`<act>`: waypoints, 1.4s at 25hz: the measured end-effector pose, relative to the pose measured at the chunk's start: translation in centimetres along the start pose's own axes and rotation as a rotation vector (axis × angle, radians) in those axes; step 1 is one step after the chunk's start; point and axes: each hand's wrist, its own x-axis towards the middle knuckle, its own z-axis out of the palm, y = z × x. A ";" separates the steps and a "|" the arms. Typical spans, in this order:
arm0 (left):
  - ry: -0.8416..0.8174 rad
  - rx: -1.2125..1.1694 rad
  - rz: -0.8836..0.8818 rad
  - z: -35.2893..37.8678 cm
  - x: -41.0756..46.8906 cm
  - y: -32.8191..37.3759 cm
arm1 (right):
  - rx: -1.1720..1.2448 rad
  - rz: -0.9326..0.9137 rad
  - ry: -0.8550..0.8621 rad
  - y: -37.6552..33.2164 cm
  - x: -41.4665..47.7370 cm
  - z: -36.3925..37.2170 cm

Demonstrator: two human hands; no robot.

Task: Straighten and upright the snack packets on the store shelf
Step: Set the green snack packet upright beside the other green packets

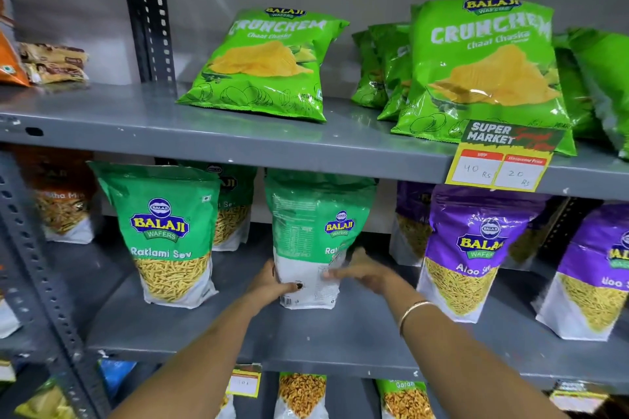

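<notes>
A green and white Ratlami Sev packet (308, 235) stands on the middle shelf (238, 326), turned so its back label faces me. My left hand (272, 284) grips its lower left edge, thumb on the white front. My right hand (366, 272) holds its lower right side, fingers blurred. Another Ratlami Sev packet (166, 235) stands upright to the left, front facing out. Purple Aloo Sev packets (473, 248) stand at the right. On the upper shelf, a green Crunchem chips bag (269, 65) leans back alone, and several more Crunchem bags (483, 68) lean at the right.
A price tag (500, 160) hangs from the upper shelf's front edge. Perforated grey uprights (149, 10) frame the shelves. An orange sev packet (63, 194) sits at the far left of the middle shelf. More packets (301, 395) show on the shelf below.
</notes>
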 end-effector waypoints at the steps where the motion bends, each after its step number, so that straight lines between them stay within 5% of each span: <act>1: -0.055 0.001 -0.009 -0.1 -0.2 0.1 | -0.055 0.087 0.015 0.5 -0.2 0.7; 7: -0.137 -0.141 -0.145 -1.7 -0.8 1.0 | 0.186 0.128 0.158 2.3 0.8 2.2; 14: -0.194 -0.199 -0.087 -1.0 -1.3 0.5 | 0.012 0.050 -0.150 3.5 -0.1 1.4; 19: -0.101 0.008 0.007 0.9 -1.5 2.1 | -0.052 -0.077 -0.063 2.9 -0.3 2.5; 26: -0.132 -0.025 -0.018 0.1 -1.5 3.4 | -0.140 -0.079 -0.202 1.9 -0.7 -1.0; 30: 0.047 -0.004 0.041 0.1 -0.8 3.2 | -0.107 -0.111 0.052 3.0 1.7 -2.8; 35: 0.138 -0.010 0.082 1.3 -0.6 3.3 | 0.096 -0.149 -0.047 2.8 1.2 -3.7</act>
